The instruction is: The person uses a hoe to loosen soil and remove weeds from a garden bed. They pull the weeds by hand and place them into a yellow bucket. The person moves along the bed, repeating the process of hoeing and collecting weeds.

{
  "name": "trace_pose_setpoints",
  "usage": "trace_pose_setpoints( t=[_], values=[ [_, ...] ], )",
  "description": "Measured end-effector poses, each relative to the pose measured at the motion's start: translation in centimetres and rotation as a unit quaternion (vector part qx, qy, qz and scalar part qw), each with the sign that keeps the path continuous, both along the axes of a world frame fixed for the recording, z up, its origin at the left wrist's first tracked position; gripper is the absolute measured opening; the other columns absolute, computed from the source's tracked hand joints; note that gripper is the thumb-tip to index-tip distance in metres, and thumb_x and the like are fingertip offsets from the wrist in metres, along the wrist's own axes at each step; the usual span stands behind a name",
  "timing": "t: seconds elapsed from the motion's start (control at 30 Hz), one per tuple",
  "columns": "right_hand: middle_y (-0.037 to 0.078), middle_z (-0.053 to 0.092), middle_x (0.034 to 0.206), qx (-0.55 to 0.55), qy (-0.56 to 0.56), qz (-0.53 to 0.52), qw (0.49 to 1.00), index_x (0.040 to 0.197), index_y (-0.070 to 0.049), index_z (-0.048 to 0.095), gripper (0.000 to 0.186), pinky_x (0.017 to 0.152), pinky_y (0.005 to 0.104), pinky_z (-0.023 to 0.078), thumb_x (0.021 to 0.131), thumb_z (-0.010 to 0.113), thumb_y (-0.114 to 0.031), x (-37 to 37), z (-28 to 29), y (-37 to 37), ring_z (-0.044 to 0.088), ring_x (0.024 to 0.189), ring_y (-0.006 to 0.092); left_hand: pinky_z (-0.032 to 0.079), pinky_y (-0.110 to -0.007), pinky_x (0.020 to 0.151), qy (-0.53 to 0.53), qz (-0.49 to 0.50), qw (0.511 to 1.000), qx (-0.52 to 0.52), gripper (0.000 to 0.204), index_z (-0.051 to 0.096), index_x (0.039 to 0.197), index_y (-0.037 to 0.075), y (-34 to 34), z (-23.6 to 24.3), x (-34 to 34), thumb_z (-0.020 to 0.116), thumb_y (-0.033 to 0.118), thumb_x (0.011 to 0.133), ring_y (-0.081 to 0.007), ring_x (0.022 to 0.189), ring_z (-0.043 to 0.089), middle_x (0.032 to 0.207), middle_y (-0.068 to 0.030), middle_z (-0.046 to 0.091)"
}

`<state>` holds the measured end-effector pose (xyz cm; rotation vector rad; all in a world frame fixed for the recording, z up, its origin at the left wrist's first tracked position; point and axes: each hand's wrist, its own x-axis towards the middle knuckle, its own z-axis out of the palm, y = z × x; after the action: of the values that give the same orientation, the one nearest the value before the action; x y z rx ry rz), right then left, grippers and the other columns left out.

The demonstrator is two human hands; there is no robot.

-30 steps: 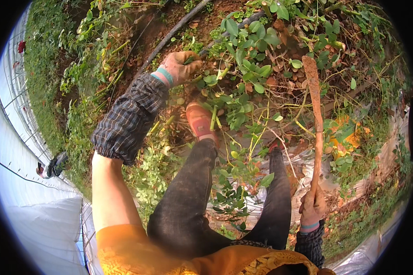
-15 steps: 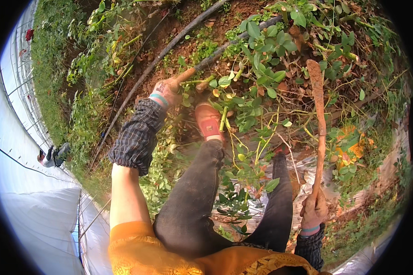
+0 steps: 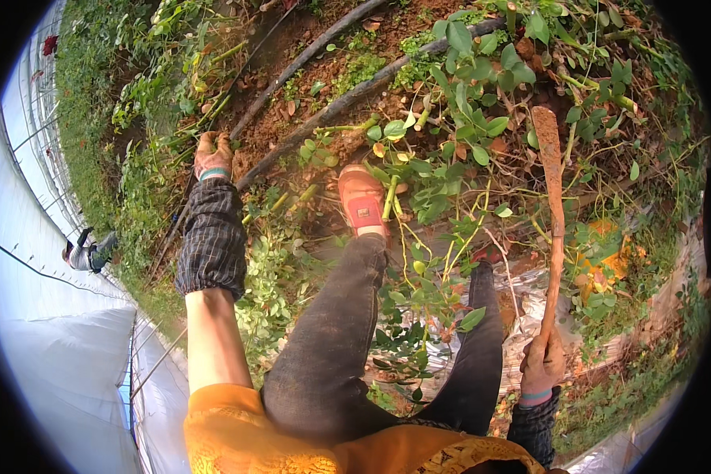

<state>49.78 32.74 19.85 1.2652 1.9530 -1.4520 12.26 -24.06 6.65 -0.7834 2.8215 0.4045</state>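
Observation:
My gloved left hand reaches into the bed at the upper left, beside a dark irrigation hose and leafy stems, fingers curled; what they grip, if anything, I cannot make out. My gloved right hand, low on the right, grips the wooden handle of a rusty long-bladed tool, which points up over the plants. Between my hands are cut green rose stems with leaves, around my pink shoe.
A second thick hose crosses the red soil. Crumpled plastic sheeting lies under the branches, and a yellow patch shows at right. Plastic greenhouse film runs along the left, with another person bent over there.
My left hand has moved left and down from the stems in the middle, toward the farther hose. My right hand still holds the tool in nearly the same place.

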Motion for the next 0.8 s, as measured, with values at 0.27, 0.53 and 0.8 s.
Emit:
trace_pose_setpoints(
  t=[0.27, 0.53, 0.8],
  values=[
    [0.001, 0.051, 0.064, -0.023, -0.034, -0.023, 0.999, 0.123, 0.001, 0.054, 0.044, 0.041, 0.0213, 0.036, 0.093, 0.053, -0.03, -1.6, 0.2, -1.1, 0.044, 0.046, 0.0046, 0.048, -0.039, 0.094, -0.086, -0.273, 0.958, -0.001, 0.058, 0.041, 0.138, 0.029, 12.7, -0.9, -1.8, 0.065, 0.033, 0.085, -0.0311, 0.116, 0.056, 0.127, -0.0137, 0.057],
    [0.0, 0.05, 0.062, -0.044, 0.017, -0.022, 0.999, 0.124, 0.002, 0.053, 0.043, 0.039, 0.0225, 0.035, 0.095, 0.053, -0.031, -0.3, -0.6, -0.3, 0.043, 0.043, 0.0051, 0.052, -0.041, 0.082, -0.176, -0.18, 0.946, -0.203, 0.028, 0.056, 0.114, 0.01, 10.1, -1.4, -6.2, 0.056, 0.026, 0.091, -0.0327, 0.096, 0.063, 0.105, -0.0167, 0.066],
    [0.001, 0.053, 0.062, -0.018, 0.059, -0.013, 0.998, 0.122, 0.003, 0.054, 0.041, 0.038, 0.0214, 0.033, 0.096, 0.053, -0.028, 0.0, -1.8, -0.4, 0.043, 0.043, 0.0041, 0.047, -0.042, 0.097, -0.125, -0.478, 0.869, 0.015, 0.068, 0.036, 0.141, 0.026, 20.8, -1.5, -7.1, 0.07, 0.033, 0.082, -0.0323, 0.115, 0.056, 0.126, -0.0138, 0.057]
  ],
)
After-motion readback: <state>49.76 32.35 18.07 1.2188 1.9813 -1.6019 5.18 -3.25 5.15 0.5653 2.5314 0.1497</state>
